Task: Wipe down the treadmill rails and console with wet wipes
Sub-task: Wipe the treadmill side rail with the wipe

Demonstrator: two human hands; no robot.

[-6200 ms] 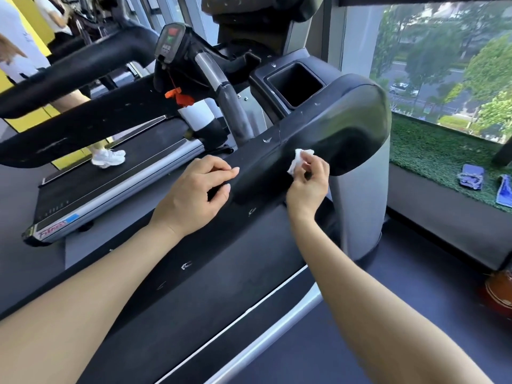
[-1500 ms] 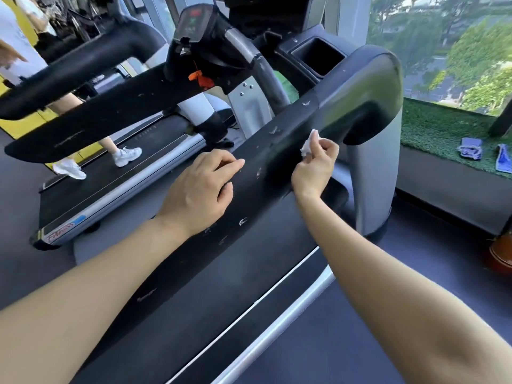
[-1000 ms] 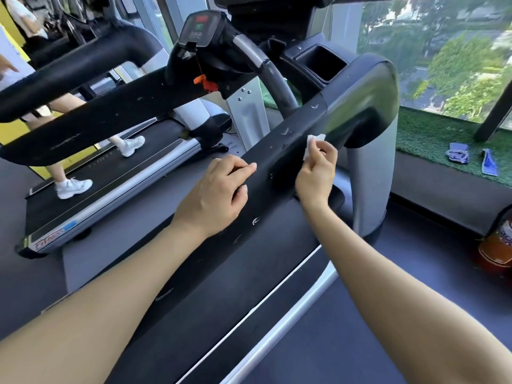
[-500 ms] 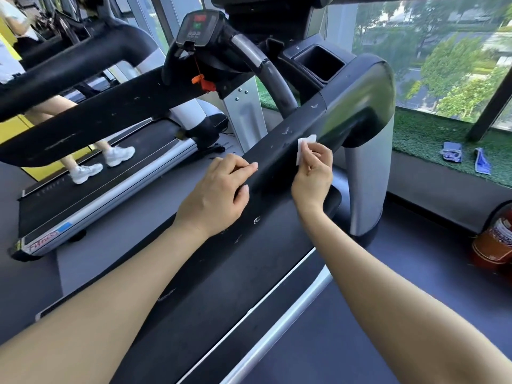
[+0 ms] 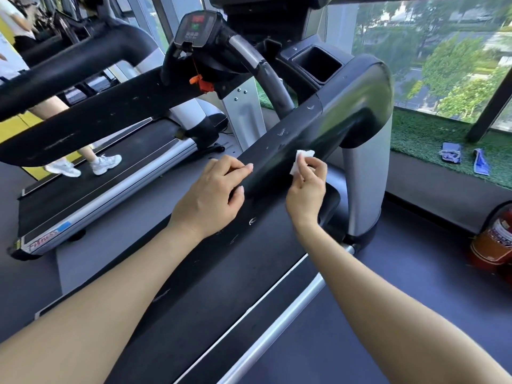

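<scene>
Shifted slightly down the rail (image 5: 279, 151) — wet wipe (image 5: 300, 161) pinched in right hand (image 5: 307, 189).
Left hand (image 5: 212, 196) rests relaxed on the rail's near side — holding nothing.

Gym floor by a sunlit window wall.

A dark grey floor (image 5: 415, 314) runs under the machines. On the right, large windows (image 5: 443, 51) look out on green trees and let in daylight; a strip of artificial grass (image 5: 415, 137) lies along the sill, with blue cloths (image 5: 451, 152) on it. A red fire extinguisher (image 5: 496, 239) stands at the right edge. On the left, a person in white sneakers (image 5: 106, 164) walks on a neighbouring treadmill (image 5: 97, 195), with a yellow wall (image 5: 16, 126) behind.
</scene>
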